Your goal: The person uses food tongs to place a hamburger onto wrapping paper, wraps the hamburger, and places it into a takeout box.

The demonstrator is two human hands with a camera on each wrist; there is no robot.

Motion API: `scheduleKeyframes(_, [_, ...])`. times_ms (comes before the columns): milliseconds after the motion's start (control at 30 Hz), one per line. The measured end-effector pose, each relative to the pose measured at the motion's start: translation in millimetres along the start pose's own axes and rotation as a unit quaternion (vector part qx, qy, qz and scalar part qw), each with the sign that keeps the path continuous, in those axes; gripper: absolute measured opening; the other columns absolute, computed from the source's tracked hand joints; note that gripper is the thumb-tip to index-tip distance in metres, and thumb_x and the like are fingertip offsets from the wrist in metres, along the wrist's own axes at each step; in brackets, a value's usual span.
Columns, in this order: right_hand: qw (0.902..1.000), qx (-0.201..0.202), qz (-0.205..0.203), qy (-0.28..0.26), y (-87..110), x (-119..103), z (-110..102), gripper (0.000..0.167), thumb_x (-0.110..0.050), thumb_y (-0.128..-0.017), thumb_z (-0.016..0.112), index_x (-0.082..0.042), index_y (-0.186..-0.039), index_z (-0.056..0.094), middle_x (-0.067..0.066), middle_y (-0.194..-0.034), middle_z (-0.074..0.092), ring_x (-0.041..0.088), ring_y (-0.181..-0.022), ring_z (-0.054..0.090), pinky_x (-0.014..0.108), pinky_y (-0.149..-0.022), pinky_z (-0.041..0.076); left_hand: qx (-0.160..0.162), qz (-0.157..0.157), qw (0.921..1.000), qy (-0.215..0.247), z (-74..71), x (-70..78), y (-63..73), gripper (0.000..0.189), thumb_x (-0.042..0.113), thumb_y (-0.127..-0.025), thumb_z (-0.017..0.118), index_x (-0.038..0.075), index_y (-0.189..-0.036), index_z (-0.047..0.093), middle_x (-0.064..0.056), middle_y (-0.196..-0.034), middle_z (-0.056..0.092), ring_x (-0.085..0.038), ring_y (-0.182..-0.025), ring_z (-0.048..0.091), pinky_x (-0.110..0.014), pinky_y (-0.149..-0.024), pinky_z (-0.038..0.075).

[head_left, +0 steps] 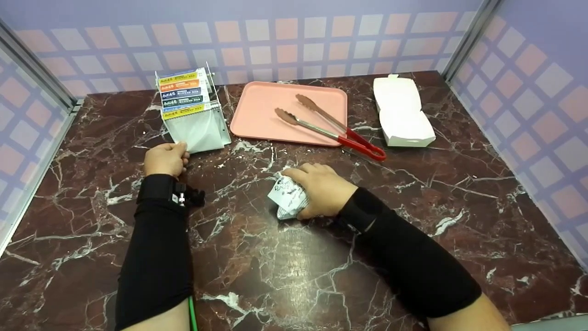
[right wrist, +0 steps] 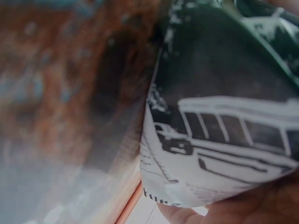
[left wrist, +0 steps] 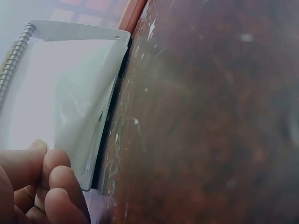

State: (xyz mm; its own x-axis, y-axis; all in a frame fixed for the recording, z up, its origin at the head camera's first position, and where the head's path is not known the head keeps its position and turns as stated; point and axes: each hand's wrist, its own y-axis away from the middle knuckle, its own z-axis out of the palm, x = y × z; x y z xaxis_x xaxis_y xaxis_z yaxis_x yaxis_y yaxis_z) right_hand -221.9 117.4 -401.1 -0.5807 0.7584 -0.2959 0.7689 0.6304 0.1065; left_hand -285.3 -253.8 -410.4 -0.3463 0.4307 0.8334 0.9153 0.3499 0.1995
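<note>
My left hand (head_left: 166, 159) pinches the lower edge of a pale, glossy sheet (head_left: 195, 131) between thumb and forefinger. The sheet hangs at the front of a slanted spiral-bound stand (left wrist: 77, 33), whose upper part carries rows of coloured label strips (head_left: 181, 94). In the left wrist view the sheet (left wrist: 70, 93) bulges slightly away from the stand's backing. Close to the table's middle, my right hand (head_left: 327, 189) grips a small bundle in printed paper (head_left: 288, 197). Up close, the wrapper (right wrist: 224, 130) carries a black-and-white drawing of a vehicle; what it encloses is hidden.
A pink tray (head_left: 257, 110) lies behind the hands. Metal tongs with red handles (head_left: 360, 147) rest across its right side and overhang its front edge. An unfolded white paper box (head_left: 404, 112) stands at the back right. Patterned walls (head_left: 289, 37) border the dark marbled table (head_left: 257, 285).
</note>
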Motion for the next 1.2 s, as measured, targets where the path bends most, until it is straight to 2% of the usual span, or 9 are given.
scheduleKeyframes(333, [1.0, 0.003, -0.005, 0.003, -0.2, 0, 1, 0.109, -0.037, -0.07, 0.094, -0.019, -0.162, 0.039, 0.014, -0.152, 0.055, 0.034, -0.142, 0.05, 0.055, -0.123, 0.036, 0.013, -0.002, 0.9994, -0.031, -4.0, -0.7, 3.8, 0.043, 0.041, -0.107, 0.057, 0.003, -0.122, 0.07, 0.012, -0.077, 0.061, -0.001, -0.06, 0.059, -0.017, -0.056, 0.054])
scheduleKeyframes(433, [1.0, 0.003, -0.006, 0.001, -0.4, 0, 1, 0.109, -0.037, -0.07, 0.094, -0.02, -0.162, 0.039, 0.013, -0.151, 0.055, 0.033, -0.142, 0.05, 0.054, -0.123, 0.036, 0.03, -0.018, 0.9989, 0.029, -7.9, -1.1, 5.7, 0.031, 0.036, -0.103, 0.063, 0.008, -0.114, 0.066, 0.01, -0.076, 0.062, -0.002, -0.057, 0.059, -0.018, -0.053, 0.054])
scheduleKeyframes(500, [1.0, 0.002, -0.004, 0.0, -0.3, 0, 1, 0.109, -0.037, -0.07, 0.094, -0.02, -0.162, 0.039, 0.013, -0.151, 0.055, 0.033, -0.141, 0.05, 0.054, -0.123, 0.036, 0.044, -0.029, 0.9937, 0.099, -11.0, 1.2, 7.5, 0.018, 0.03, -0.102, 0.064, 0.012, -0.107, 0.063, 0.008, -0.076, 0.064, -0.003, -0.055, 0.059, -0.019, -0.051, 0.054])
scheduleKeyframes(600, [1.0, 0.0, -0.002, 0.002, 0.0, 0, 1, 0.109, -0.038, -0.07, 0.094, -0.02, -0.162, 0.039, 0.013, -0.151, 0.055, 0.033, -0.141, 0.05, 0.054, -0.124, 0.036, 0.066, -0.026, 0.9758, 0.207, -14.6, 9.7, 11.2, 0.009, 0.022, -0.104, 0.062, 0.014, -0.1, 0.06, 0.005, -0.081, 0.067, -0.005, -0.059, 0.063, -0.019, -0.05, 0.055])
scheduleKeyframes(667, [1.0, 0.001, -0.002, 0.001, -0.1, 0, 1, 0.109, -0.038, -0.07, 0.094, -0.02, -0.162, 0.04, 0.013, -0.15, 0.055, 0.034, -0.14, 0.051, 0.054, -0.124, 0.035, 0.079, -0.015, 0.9644, 0.252, -15.6, 17.5, 13.9, 0.01, 0.022, -0.106, 0.06, 0.013, -0.102, 0.061, 0.003, -0.089, 0.069, -0.007, -0.067, 0.066, -0.019, -0.053, 0.056])
scheduleKeyframes(733, [1.0, 0.002, -0.002, 0.002, -0.2, 1, 1, 0.109, -0.039, -0.069, 0.094, -0.02, -0.162, 0.04, 0.014, -0.149, 0.056, 0.034, -0.14, 0.051, 0.055, -0.124, 0.035, 0.086, -0.004, 0.9596, 0.268, -16.0, 25.5, 16.8, 0.013, 0.025, -0.108, 0.057, 0.013, -0.106, 0.061, 0.001, -0.097, 0.07, -0.008, -0.076, 0.069, -0.019, -0.056, 0.057])
scheduleKeyframes(900, [1.0, 0.004, -0.001, 0.005, -0.2, 2, 0, 0.108, -0.038, -0.069, 0.094, -0.02, -0.162, 0.04, 0.014, -0.148, 0.057, 0.034, -0.138, 0.052, 0.055, -0.124, 0.035, 0.077, 0.009, 0.9604, 0.268, -15.5, 40.4, 19.8, 0.017, 0.03, -0.11, 0.054, 0.016, -0.117, 0.06, 0.0, -0.11, 0.069, -0.009, -0.088, 0.072, -0.019, -0.062, 0.057])
scheduleKeyframes(1067, [1.0, 0.005, -0.003, -0.002, -0.1, 2, 1, 0.108, -0.037, -0.069, 0.094, -0.02, -0.161, 0.04, 0.013, -0.147, 0.057, 0.033, -0.137, 0.052, 0.054, -0.124, 0.035, 0.068, 0.01, 0.957, 0.282, -15.7, 45.6, 18.2, 0.017, 0.03, -0.11, 0.053, 0.017, -0.121, 0.057, -0.001, -0.113, 0.069, -0.01, -0.092, 0.073, -0.019, -0.062, 0.055])
scheduleKeyframes(1200, [1.0, 0.002, -0.003, -0.002, 0.3, 0, 0, 0.108, -0.037, -0.069, 0.094, -0.02, -0.161, 0.04, 0.013, -0.148, 0.056, 0.034, -0.138, 0.052, 0.054, -0.124, 0.035, 0.08, 0.019, 0.9578, 0.275, -15.1, 46.9, 16.7, 0.019, 0.028, -0.11, 0.052, 0.016, -0.123, 0.058, 0.0, -0.112, 0.07, -0.01, -0.091, 0.073, -0.019, -0.062, 0.055])
